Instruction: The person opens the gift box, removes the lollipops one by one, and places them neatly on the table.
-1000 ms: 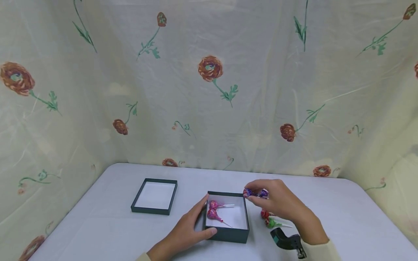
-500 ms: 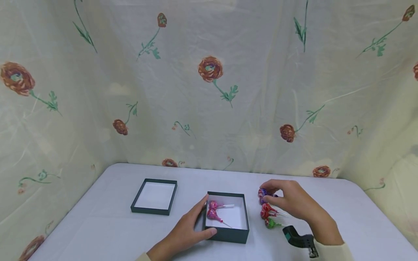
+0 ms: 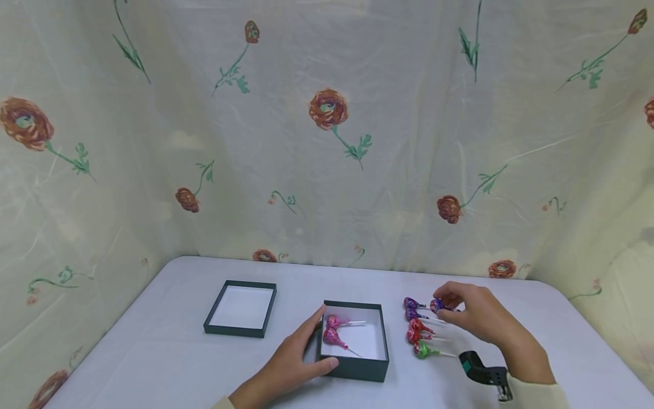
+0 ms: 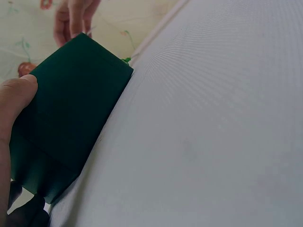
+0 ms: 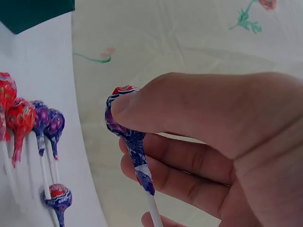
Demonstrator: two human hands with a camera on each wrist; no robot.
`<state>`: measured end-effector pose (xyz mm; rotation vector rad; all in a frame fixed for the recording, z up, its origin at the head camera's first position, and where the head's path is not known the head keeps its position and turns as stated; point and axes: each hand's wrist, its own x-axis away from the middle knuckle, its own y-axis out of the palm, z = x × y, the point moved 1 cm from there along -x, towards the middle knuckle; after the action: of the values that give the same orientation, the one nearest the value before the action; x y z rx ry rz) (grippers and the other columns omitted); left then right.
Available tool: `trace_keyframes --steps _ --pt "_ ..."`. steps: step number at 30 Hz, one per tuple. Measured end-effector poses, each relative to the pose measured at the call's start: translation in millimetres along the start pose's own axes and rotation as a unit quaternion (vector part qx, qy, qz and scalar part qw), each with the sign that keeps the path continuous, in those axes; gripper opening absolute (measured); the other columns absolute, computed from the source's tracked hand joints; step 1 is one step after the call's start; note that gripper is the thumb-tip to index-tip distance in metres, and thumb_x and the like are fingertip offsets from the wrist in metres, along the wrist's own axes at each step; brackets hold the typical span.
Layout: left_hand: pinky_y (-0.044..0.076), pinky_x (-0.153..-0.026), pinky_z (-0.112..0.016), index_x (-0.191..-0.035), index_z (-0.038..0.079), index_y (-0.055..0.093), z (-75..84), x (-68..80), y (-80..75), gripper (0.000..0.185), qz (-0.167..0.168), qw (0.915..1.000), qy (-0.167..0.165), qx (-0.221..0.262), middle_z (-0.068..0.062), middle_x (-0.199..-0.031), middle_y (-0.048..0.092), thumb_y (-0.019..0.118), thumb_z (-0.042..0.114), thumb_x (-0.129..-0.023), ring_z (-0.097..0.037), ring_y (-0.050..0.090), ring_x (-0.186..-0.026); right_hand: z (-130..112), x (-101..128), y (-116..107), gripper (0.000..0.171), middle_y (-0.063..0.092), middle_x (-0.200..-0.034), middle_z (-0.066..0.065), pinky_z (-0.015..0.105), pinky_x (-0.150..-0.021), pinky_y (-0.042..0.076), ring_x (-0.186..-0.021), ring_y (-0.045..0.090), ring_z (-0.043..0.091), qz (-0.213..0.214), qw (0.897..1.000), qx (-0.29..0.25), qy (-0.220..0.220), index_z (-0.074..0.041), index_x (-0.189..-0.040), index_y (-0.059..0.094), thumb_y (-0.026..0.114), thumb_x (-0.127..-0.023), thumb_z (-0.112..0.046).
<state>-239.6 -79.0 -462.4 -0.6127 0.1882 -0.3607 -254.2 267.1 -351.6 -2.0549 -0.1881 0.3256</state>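
My left hand grips the near-left side of a dark green open box, thumb on its front. In the left wrist view that thumb presses the box wall. Two pink lollipops lie inside. My right hand pinches a purple-wrapped lollipop by its head between thumb and fingers, over the table right of the box. Below it lie two red lollipops, two purple lollipops and a green one in a row. Another purple lollipop lies beside their sticks.
A shallow dark-edged lid with a white inside lies on the left of the white-covered table. A black device sits at my right wrist. Behind the table hangs a flowered curtain.
My right hand has moved right, away from the box's far-right corner, carrying the purple lollipop past the row, which now shows more fully. The left hand and box stay in place.
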Motion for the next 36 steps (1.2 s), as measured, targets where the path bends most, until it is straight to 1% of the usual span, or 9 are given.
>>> trace_keyframes --steps 9,14,20,28,36 --pt "0.028 -0.107 -0.062 -0.152 0.044 0.014 0.8 0.8 -0.6 0.088 -0.001 1.0 0.004 0.004 0.004 -0.157 0.027 0.066 0.059 -0.082 -0.027 0.027 -0.143 17.0 -0.7 5.0 0.022 0.066 -0.088 -0.001 0.048 -0.08 0.053 -0.083 0.061 0.018 -0.012 0.999 0.009 0.029 -0.007 -0.1 0.069 0.076 -0.081 -0.014" --pt "0.03 -0.106 -0.063 -0.152 0.044 0.015 0.6 0.2 -0.3 0.088 -0.001 1.0 0.004 0.002 0.004 -0.157 0.027 0.066 0.058 -0.082 -0.027 0.028 -0.143 22.6 -0.5 7.8 0.021 0.065 -0.085 -0.001 0.041 -0.075 0.053 -0.08 0.058 0.017 -0.021 0.999 0.007 0.038 -0.006 -0.099 0.069 0.077 -0.08 -0.012" --pt "0.03 -0.106 -0.063 -0.152 0.045 0.015 -0.3 -0.1 0.5 0.088 -0.001 1.0 0.001 -0.001 0.004 -0.157 0.027 0.066 0.059 -0.082 -0.027 0.027 -0.143 31.5 -0.7 13.8 0.018 0.062 -0.08 -0.002 0.035 -0.07 0.049 -0.075 0.055 0.014 -0.028 0.999 0.005 0.04 -0.007 -0.094 0.069 0.076 -0.078 -0.009" --pt "0.03 -0.105 -0.063 -0.151 0.046 0.015 -0.1 0.3 0.4 0.087 0.0 1.0 0.0 -0.002 0.005 -0.156 0.027 0.065 0.059 -0.082 -0.027 0.028 -0.143 39.1 -1.0 17.7 0.019 0.062 -0.081 0.0 0.037 -0.072 0.051 -0.076 0.055 0.016 -0.046 0.997 -0.002 0.063 -0.006 -0.096 0.07 0.075 -0.078 -0.007" --pt "0.031 -0.105 -0.063 -0.152 0.044 0.016 1.4 0.9 -0.6 0.087 0.002 1.0 0.001 -0.004 0.004 -0.156 0.028 0.066 0.059 -0.082 -0.027 0.028 -0.142 42.4 -1.3 23.5 0.019 0.06 -0.08 0.001 0.036 -0.072 0.05 -0.076 0.053 0.018 -0.06 0.994 -0.005 0.09 -0.006 -0.095 0.067 0.076 -0.078 -0.004"
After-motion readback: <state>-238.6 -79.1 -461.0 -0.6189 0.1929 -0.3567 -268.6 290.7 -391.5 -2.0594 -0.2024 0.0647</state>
